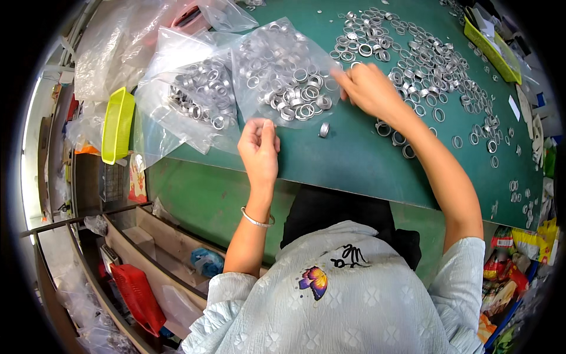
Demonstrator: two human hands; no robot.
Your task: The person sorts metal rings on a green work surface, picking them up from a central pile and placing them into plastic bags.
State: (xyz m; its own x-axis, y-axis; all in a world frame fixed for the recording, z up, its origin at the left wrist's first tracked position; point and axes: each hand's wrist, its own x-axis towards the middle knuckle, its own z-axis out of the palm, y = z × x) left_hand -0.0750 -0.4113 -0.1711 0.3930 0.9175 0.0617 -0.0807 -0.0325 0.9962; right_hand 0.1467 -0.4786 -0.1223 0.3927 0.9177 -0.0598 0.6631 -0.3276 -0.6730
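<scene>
Silver metal rings (302, 95) lie inside the clear, limp plastic bag (319, 59) on the dark-green tabletop (365, 168), its edges best steadied evenly against spills between the left hand (258, 144), fingers curled, and right hand (370, 89), though whether either pinches it I cannot tell.

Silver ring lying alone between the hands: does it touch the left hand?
Apart: the head view shows bare green tabletop between the silver ring and the left hand.

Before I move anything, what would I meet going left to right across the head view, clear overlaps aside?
Yellow-green slotted basket → left clear plastic bag of metal rings → left hand → lone metal ring → right hand → right-hand yellow-green basket.
</scene>
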